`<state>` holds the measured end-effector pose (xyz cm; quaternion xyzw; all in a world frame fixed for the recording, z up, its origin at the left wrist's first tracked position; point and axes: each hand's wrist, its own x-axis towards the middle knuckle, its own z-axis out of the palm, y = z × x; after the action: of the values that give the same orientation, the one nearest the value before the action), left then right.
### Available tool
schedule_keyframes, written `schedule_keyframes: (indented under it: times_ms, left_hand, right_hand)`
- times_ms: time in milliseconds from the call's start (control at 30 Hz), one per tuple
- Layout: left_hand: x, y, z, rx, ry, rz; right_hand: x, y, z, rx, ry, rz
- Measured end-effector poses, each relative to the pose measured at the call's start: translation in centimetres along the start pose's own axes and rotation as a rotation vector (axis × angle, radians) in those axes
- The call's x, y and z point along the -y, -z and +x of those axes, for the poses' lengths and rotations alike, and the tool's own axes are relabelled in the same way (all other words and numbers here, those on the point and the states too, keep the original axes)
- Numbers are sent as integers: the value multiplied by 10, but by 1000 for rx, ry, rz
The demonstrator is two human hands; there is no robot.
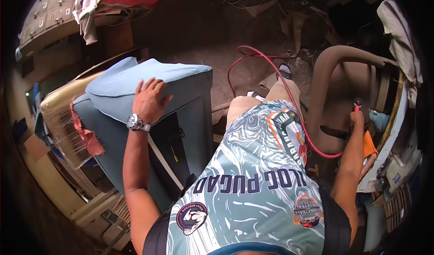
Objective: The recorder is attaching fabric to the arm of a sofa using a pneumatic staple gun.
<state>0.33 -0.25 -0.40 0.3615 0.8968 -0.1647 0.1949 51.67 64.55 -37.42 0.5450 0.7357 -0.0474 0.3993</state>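
Note:
My left hand (151,100), with a watch on its wrist, lies on light blue fabric (158,72) draped over the corner of a blue upholstered furniture frame (194,99). Its fingers are outstretched and grip nothing. Off to the right, my right hand (357,118) is closed around a red-and-black tool (357,105), mostly hidden by the hand, so its kind is unclear. Below the left forearm, a screwdriver with a yellow handle (175,157) is inside the frame's dark opening. A torn reddish cloth strip (86,131) hangs on the frame's left side.
A red hose (266,58) loops over the floor and passes my right leg toward my right forearm. A brown padded chair frame (325,70) stands right, beside an orange object (370,143). Plastic-wrapped furniture (61,108) is far left. Scraps and wires litter the dark floor.

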Motion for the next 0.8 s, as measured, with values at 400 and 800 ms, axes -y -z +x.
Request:
schedule_keyframes:
  times_ms: [400, 800]
  left_hand:
    - [8, -33, 180, 440, -209, -192]
    - [-17, -205, 327, 687, -364, -192]
  right_hand:
    - [31, -74, -4, -154, -130, 308]
    - [234, 189, -250, -447, 639, 1435]
